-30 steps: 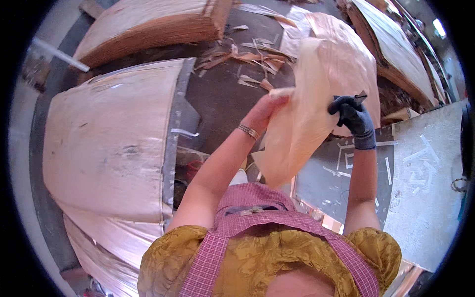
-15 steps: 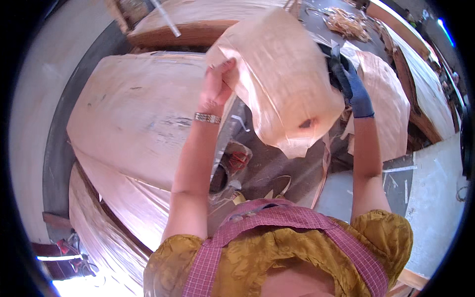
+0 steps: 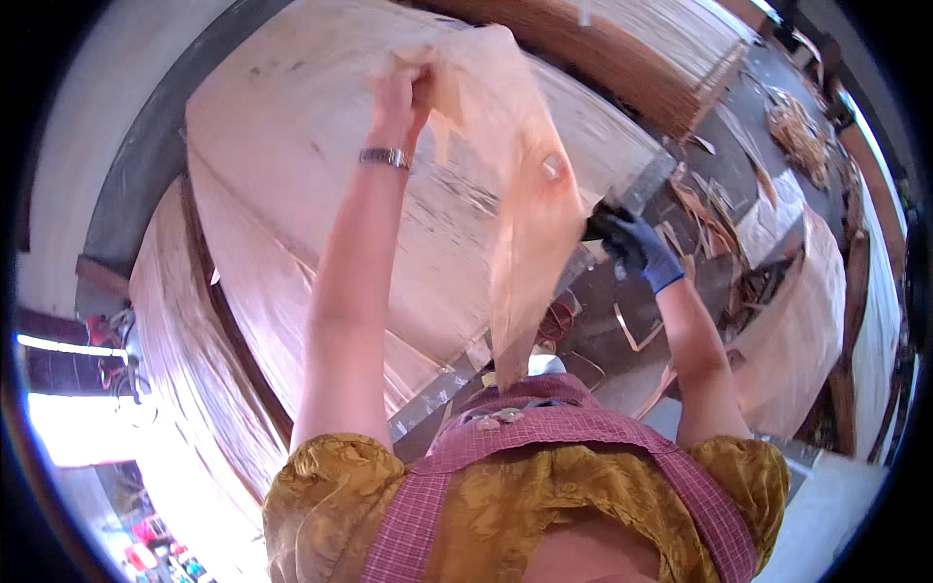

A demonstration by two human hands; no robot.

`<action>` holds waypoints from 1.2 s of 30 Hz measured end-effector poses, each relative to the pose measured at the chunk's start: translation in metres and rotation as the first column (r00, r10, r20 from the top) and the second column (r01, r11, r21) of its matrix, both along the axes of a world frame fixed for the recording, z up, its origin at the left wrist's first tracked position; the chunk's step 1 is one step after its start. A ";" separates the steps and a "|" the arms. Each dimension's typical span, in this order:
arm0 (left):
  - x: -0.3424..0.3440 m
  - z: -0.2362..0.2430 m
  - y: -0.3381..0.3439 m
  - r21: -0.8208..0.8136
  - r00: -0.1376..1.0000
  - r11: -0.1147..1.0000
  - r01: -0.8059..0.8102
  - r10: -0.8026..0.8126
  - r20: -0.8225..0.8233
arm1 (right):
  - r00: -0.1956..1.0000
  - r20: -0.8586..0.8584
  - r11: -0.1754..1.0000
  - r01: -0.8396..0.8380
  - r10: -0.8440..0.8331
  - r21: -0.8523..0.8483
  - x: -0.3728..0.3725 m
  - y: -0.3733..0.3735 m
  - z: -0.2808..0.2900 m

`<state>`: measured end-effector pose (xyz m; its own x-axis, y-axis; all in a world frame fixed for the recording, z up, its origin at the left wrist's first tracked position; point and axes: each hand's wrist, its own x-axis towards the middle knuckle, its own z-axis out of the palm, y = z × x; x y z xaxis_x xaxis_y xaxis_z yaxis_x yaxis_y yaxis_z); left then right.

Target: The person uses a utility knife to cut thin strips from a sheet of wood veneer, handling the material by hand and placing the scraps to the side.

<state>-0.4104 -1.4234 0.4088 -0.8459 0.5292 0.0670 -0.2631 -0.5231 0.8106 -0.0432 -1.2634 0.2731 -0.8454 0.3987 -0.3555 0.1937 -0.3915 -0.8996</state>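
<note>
Glare burns out a white patch at eight o'clock; the middle is softly lit. Blur softens the thin sheet toward one o'clock. Fisheye distortion curves the outer scene, and corners fall black.

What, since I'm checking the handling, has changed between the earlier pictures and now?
The pale sheet has moved leftward, now mostly over the broad stack, carried by the left hand; the view has turned too. The left hand keeps its hold; the gloved right hand stays at the sheet's right edge, its grip blurred.
</note>
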 end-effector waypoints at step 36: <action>-0.097 -0.094 -0.139 -0.312 0.949 0.904 -0.293 0.316 0.022 | 0.805 0.565 0.239 -0.522 -0.179 0.819 -0.069 0.016 -0.130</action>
<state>-0.5071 -1.5626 0.3146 -0.9656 0.2306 -0.1200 -0.1919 -0.3210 0.9274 -0.1126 -1.2474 0.1429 -0.7887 0.5857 -0.1868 0.6135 0.7302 -0.3008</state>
